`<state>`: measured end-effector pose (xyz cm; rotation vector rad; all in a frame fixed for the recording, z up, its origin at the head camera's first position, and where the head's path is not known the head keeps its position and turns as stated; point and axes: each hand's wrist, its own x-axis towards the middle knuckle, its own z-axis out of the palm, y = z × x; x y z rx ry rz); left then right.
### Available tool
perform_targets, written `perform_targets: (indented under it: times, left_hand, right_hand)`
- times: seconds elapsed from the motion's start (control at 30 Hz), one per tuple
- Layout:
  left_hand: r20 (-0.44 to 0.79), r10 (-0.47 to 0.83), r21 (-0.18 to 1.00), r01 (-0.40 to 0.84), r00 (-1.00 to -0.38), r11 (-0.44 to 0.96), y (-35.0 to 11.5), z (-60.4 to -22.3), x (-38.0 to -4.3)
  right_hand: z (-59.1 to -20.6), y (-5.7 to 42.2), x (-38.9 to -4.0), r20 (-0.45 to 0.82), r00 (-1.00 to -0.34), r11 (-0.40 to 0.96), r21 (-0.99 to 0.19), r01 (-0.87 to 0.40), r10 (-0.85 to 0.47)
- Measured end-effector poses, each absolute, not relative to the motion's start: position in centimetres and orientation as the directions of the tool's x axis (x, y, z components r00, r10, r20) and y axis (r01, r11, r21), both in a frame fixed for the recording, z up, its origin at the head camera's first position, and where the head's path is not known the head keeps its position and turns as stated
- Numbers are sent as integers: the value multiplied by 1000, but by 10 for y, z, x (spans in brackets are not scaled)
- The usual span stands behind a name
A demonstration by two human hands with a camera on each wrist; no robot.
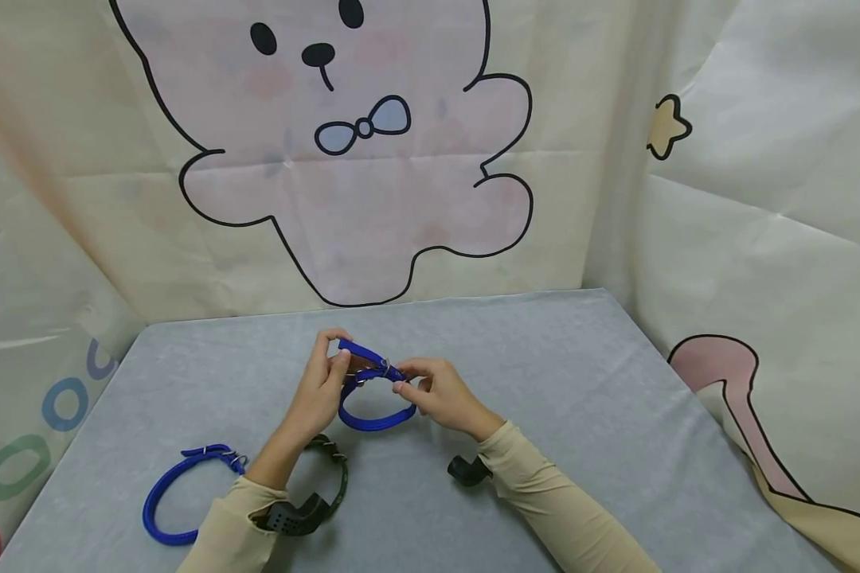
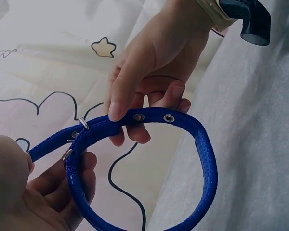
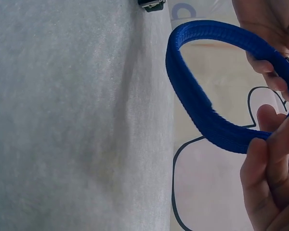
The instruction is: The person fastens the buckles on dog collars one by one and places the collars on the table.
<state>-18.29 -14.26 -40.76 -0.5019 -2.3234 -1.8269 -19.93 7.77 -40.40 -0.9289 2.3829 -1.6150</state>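
Observation:
A blue collar [image 1: 376, 424] is held up above the table, closed into a loop by both hands. At its upper left, my left hand [image 1: 318, 386] pinches the free strap end between thumb and fingers. On the other side my right hand [image 1: 444, 394] pinches the band close to the metal fittings. The left wrist view shows metal eyelets [image 2: 168, 118] along the band and a metal ring [image 2: 83, 123] where the strap overlaps. In the right wrist view the collar's plain blue band [image 3: 190, 94] is seen, its fittings mostly hidden by fingers.
Another blue collar [image 1: 159, 485] lies on the grey table [image 1: 545, 358] at the left, partly behind the left sleeve. A dark green collar [image 1: 343, 477] with metal fittings lies beside the left wrist. Printed curtains [image 1: 430, 199] stand behind and beside the table.

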Motion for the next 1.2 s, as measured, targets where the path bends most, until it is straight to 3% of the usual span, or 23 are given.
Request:
perform_targets:
  times: [0.17, 0.53, 0.87, 1.2]
  left_hand:
    - [314, 162, 915, 343, -936, 211, -142, -406, -183]
    - [301, 196, 936, 329, -933, 128, -142, -409, -185]
    - [329, 206, 895, 374, -922, 243, -140, -412, -185]
    - [326, 224, 884, 380, -919, 272, -139, -411, -185]
  right_hand:
    - [-427, 80, -213, 213, -811, 250, -882, -400, -545]
    - [-428, 81, -215, 165, -808, 144, -945, -294, -566]
    - [-431, 81, -215, 139, -820, 62, -976, -208, -555]
    - [-430, 80, -215, 165, -814, 60, -970, -237, -557]
